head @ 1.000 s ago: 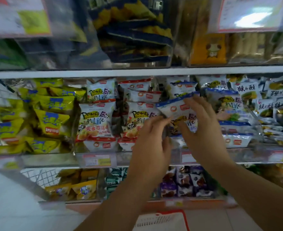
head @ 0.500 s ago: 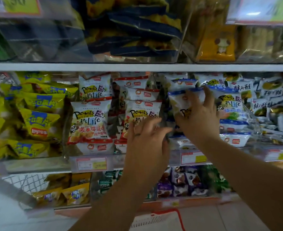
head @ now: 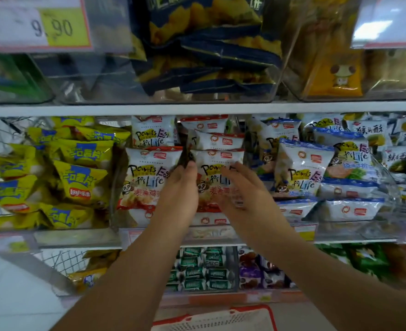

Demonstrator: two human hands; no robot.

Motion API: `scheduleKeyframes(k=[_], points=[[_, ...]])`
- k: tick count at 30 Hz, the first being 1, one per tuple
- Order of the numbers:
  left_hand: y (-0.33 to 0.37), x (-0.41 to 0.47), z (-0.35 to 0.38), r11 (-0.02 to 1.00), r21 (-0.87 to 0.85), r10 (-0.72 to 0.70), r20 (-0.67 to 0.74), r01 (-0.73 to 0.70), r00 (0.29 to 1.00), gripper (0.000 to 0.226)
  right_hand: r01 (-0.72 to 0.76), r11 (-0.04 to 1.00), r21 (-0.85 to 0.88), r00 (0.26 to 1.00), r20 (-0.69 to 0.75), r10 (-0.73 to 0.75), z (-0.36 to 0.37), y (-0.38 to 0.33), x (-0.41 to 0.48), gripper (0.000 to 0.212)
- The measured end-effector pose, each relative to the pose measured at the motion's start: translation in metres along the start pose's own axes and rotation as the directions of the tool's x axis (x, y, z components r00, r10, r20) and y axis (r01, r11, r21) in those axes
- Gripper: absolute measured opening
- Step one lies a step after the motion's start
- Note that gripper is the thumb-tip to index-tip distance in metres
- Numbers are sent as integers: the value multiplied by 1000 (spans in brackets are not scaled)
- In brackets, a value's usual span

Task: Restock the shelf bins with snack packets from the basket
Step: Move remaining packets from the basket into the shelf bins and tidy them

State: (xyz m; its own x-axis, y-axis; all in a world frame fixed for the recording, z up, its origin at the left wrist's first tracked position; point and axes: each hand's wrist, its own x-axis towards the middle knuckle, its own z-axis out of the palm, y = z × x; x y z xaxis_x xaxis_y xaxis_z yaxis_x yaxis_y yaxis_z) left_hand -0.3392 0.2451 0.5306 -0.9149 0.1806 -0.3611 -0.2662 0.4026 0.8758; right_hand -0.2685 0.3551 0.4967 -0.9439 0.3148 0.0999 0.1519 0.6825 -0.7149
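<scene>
Red-topped white snack packets fill a clear shelf bin in the middle of the shelf. My left hand (head: 180, 187) reaches up with straight fingers and touches the left edge of the front red-topped packet (head: 217, 158). My right hand (head: 240, 189), blurred, lies with spread fingers on the same packet's right side. Another red-topped packet (head: 149, 173) stands just left of my left hand. A blue-topped packet (head: 299, 168) stands upright in the bin to the right, free of both hands. The red-rimmed basket (head: 221, 316) shows at the bottom edge; its contents are hidden.
Yellow crisp packets (head: 82, 180) fill the bin on the left. The white shelf board (head: 197, 108) above carries clear bins of dark blue bags (head: 209, 44) and a price tag (head: 37, 22). Small green packets (head: 197, 268) sit on the lower shelf.
My right hand let go of the blue-topped packet, which now stands in its bin, and moved left onto the red-topped packet. My left hand moved slightly up and left.
</scene>
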Motion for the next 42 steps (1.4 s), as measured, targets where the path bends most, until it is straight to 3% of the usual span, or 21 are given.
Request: scheduleKeyframes(k=[5, 8, 13, 19, 24, 29, 39, 42], points=[[22, 0, 1, 989, 95, -126, 90, 117, 988, 59, 77, 936, -344, 995, 81, -52, 13, 3, 3, 67], [27, -5, 6, 979, 120, -183, 157, 165, 970, 63, 114, 851, -512, 993, 35, -112, 11, 8, 0, 67], [24, -5, 7, 978, 161, -167, 199, 136, 966, 63, 102, 786, -610, 993, 18, -116, 3, 19, -2, 67], [27, 5, -1, 973, 180, 104, 215, -144, 971, 47, 164, 885, -435, 981, -20, -191, -10, 2, 17, 60], [40, 36, 9, 992, 66, 98, 100, -104, 990, 49, 85, 958, -275, 996, 6, -86, -16, -10, 64, 61], [47, 66, 15, 978, 172, 115, 37, -120, 993, 48, -46, 983, -180, 999, -7, 46, -4, -6, 59, 66], [37, 96, 26, 996, 39, 75, 189, -83, 979, 63, -113, 994, 1, 993, -33, 113, -8, -1, 54, 71], [35, 103, 25, 995, 39, 88, 144, -94, 986, 57, -85, 995, -43, 996, -12, 85, -8, -1, 51, 70]])
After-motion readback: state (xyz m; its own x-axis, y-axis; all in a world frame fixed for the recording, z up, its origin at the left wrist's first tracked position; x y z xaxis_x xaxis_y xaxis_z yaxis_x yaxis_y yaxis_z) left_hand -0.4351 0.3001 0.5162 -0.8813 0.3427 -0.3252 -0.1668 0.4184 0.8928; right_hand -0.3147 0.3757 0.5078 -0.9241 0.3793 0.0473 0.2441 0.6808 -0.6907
